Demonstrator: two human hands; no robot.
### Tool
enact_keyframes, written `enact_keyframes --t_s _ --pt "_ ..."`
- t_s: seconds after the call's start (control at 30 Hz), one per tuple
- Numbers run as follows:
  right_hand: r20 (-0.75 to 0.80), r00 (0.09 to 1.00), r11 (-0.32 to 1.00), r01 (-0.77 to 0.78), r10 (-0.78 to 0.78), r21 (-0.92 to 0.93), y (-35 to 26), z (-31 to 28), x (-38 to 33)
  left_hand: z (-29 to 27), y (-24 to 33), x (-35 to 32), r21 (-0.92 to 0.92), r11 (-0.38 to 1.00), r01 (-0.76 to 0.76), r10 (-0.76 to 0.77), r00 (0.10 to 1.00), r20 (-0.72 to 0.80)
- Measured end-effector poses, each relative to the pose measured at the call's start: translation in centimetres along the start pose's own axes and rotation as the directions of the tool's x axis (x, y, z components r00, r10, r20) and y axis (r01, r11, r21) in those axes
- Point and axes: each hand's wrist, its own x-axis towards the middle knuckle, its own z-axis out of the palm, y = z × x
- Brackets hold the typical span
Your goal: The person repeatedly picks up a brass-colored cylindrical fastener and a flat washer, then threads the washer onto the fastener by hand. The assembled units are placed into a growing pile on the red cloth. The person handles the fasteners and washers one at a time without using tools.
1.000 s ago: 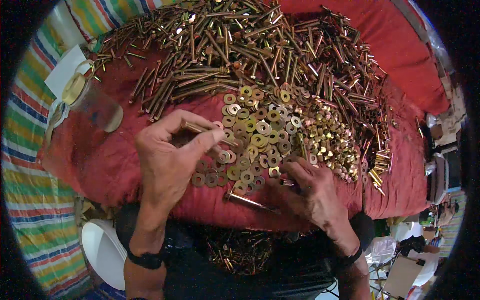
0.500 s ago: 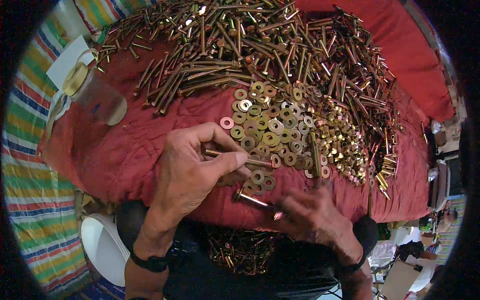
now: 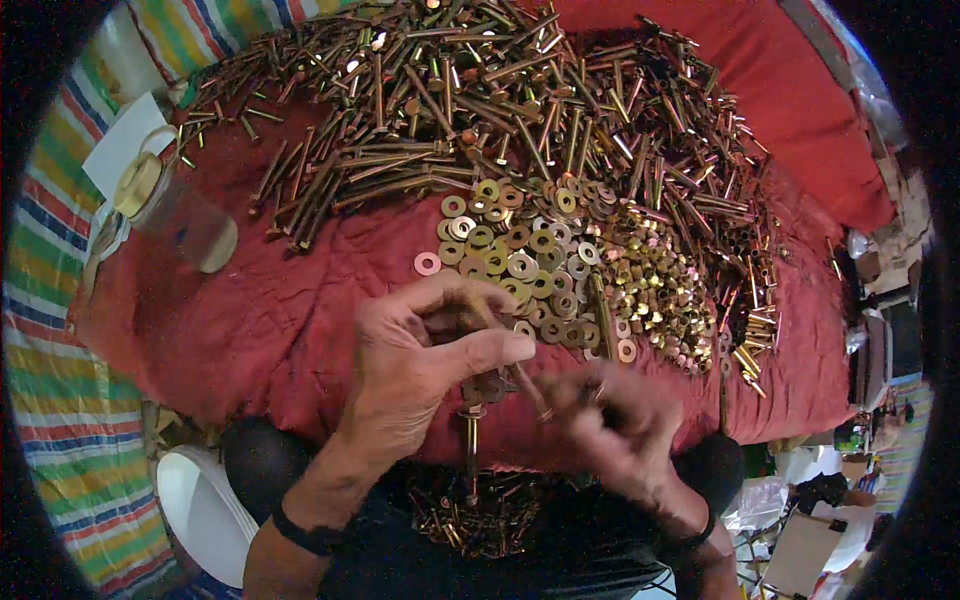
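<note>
Across the cloth [image 3: 280,325], we are seeing a heap of bolts [image 3: 440,95] stretching along the back and right, washers [image 3: 520,265] lying before it at centre, and nuts [image 3: 665,290] sitting just right of the washers. A jar [image 3: 185,230] is resting at left. Before the washers, we are holding a slanting bolt [image 3: 528,390] in our left hand [image 3: 400,375], our right hand [image 3: 630,415] sitting near its lower end. A loose bolt [image 3: 473,440] is lying at the cloth's near edge, beyond a pile of fasteners [image 3: 470,525] nearest us.
</note>
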Motion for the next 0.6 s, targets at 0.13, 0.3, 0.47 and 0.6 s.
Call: enact_keyframes --t_s 0.13,0.3,0.47,0.6 --pt "0.329 0.932 0.965 0.212 -0.152 -0.156 -0.5 0.3 -0.4 0.3 -0.8 0.3 -0.176 0.976 0.125 -0.126 0.992 0.004" --pt "-0.103 0.993 0.996 -0.070 0.064 -0.058 0.1 -2.1 -0.3 -0.1 0.0 -0.3 -0.108 0.984 0.145 -0.139 0.988 0.063" --pt "-0.047 0.995 0.931 0.064 -0.087 -0.359 1.1 -3.5 0.0 0.5 -0.3 -1.1 0.245 0.965 0.095 -0.125 0.986 0.112" --pt "-0.078 0.997 0.899 -0.025 -0.010 -0.438 1.2 -3.1 0.2 0.8 -1.4 -1.0 0.469 0.829 -0.304 0.230 0.950 0.209"
